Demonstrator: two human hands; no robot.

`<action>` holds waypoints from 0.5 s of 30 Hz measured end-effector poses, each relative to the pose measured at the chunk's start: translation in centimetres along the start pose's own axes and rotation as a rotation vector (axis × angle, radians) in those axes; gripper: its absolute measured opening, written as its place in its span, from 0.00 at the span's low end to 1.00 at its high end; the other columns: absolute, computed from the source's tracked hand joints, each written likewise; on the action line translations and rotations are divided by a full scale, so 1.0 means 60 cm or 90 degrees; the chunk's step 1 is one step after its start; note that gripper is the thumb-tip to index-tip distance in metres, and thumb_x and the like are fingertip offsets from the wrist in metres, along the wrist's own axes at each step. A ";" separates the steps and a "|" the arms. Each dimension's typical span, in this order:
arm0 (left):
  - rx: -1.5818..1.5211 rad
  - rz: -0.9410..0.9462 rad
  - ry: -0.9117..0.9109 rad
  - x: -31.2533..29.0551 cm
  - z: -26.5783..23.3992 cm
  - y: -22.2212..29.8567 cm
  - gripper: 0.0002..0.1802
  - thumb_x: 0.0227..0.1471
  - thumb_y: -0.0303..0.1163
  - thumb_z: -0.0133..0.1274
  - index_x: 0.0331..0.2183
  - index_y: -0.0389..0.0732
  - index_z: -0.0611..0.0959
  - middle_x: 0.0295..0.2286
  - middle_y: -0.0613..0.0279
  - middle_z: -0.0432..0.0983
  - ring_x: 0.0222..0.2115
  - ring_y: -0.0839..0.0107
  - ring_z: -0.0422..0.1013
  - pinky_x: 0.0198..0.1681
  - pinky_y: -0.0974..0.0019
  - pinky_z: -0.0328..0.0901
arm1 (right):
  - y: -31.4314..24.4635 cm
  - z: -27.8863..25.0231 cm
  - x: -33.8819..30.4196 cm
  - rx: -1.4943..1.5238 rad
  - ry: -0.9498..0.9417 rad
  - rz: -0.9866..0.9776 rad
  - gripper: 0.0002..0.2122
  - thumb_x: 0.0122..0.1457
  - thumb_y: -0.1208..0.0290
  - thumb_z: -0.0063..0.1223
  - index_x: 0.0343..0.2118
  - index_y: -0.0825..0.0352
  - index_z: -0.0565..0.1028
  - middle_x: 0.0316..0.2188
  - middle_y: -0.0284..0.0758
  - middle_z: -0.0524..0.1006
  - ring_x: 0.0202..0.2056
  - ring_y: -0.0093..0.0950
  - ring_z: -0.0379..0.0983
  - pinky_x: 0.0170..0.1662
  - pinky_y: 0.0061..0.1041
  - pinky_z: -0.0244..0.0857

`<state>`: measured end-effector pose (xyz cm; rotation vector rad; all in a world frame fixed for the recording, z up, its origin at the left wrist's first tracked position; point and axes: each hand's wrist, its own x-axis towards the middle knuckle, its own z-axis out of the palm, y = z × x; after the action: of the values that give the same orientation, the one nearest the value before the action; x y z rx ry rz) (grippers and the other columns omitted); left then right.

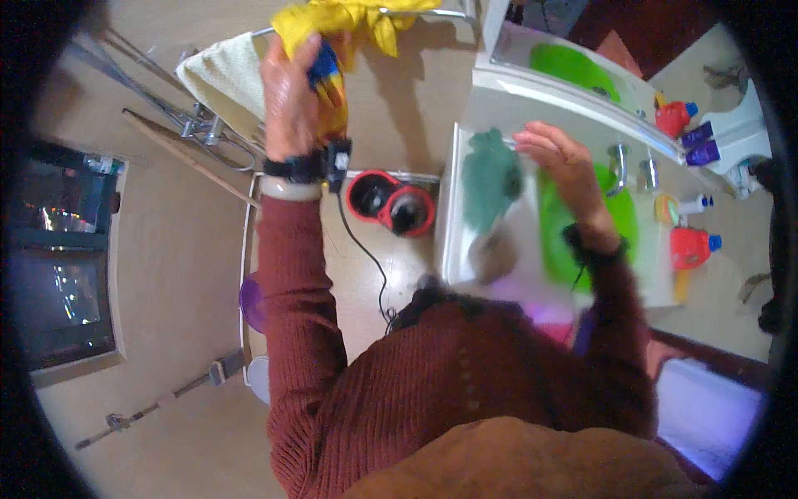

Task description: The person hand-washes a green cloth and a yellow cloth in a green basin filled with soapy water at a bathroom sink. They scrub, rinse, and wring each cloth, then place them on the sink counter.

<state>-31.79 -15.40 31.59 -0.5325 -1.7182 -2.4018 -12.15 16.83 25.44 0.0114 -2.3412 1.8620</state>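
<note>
My left hand [289, 104] is raised to the wall rail [428, 13], its thumb and fingers closed on a yellow cloth [332, 25] draped over that rail. A blue and yellow part hangs beside the palm, and some of the fingertips are hidden behind fabric. Over the green basin [559, 241] on the right hovers my right hand [561, 162], holding nothing, with its fingers stretched out and slightly blurred. Left of the basin, a teal cloth [486, 179] lies spread on the white counter [451, 224]. Near it is a greyish-brown lump [495, 254], too blurred to name.
A cream towel [223, 81] hangs left of my left hand. On the floor stands a red and black two-part bucket [359, 198], with a dark cord [366, 249] nearby. Beside the basin are a metal tap [618, 170] and a red bottle [692, 248]. A wooden pole [187, 156] leans leftward.
</note>
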 end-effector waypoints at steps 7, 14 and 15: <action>-0.002 0.058 -0.123 0.099 0.042 -0.022 0.16 0.59 0.31 0.55 0.47 0.34 0.81 0.38 0.60 0.81 0.37 0.70 0.77 0.41 0.68 0.73 | 0.089 -0.041 -0.146 0.029 0.100 0.113 0.17 0.66 0.71 0.52 0.54 0.76 0.72 0.47 0.43 0.81 0.47 0.32 0.79 0.52 0.30 0.71; 0.378 0.189 -0.092 0.076 -0.023 -0.071 0.18 0.53 0.21 0.59 0.48 0.36 0.82 0.42 0.55 0.80 0.41 0.63 0.78 0.47 0.64 0.72 | 0.195 -0.048 -0.251 -0.050 0.110 0.287 0.19 0.63 0.71 0.54 0.53 0.77 0.71 0.47 0.46 0.81 0.46 0.32 0.79 0.51 0.28 0.72; 0.393 0.217 -0.073 0.067 -0.024 -0.075 0.18 0.53 0.21 0.60 0.48 0.36 0.81 0.42 0.55 0.80 0.42 0.64 0.78 0.48 0.64 0.71 | 0.211 -0.040 -0.260 -0.061 0.100 0.290 0.19 0.63 0.70 0.54 0.53 0.77 0.71 0.47 0.47 0.81 0.46 0.33 0.79 0.51 0.29 0.72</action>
<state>-37.21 -14.87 28.65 -0.7874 -2.0760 -1.5304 2.30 20.68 11.77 -0.7069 -2.4656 1.8358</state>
